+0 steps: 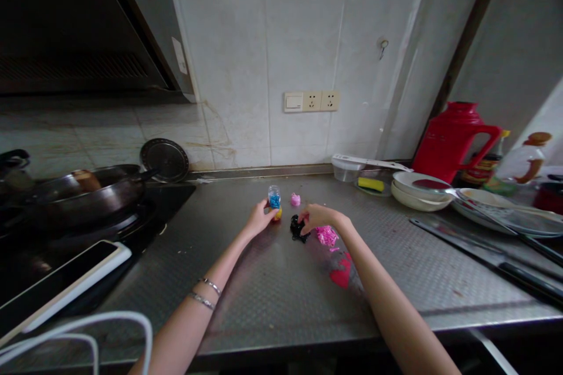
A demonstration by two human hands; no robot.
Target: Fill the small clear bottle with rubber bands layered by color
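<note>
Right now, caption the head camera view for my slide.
Left hand holds a small jar of blue bits; right hand touches black clay on a steel counter.

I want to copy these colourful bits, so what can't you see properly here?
Head view: left hand hides part of the orange-yellow lump.
Head view: right hand covers part of the black lump.
Head view: the pink bits are too small to identify.
Head view: the right edge cuts off the dark red pot.

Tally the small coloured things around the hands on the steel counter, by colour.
Blue: 1, small blue-filled jar
Yellow: 1, yellow lump
Pink: 2, pink lump, pink shreds
Black: 1, black lump
Red: 1, red heart shape
Total: 6
</note>
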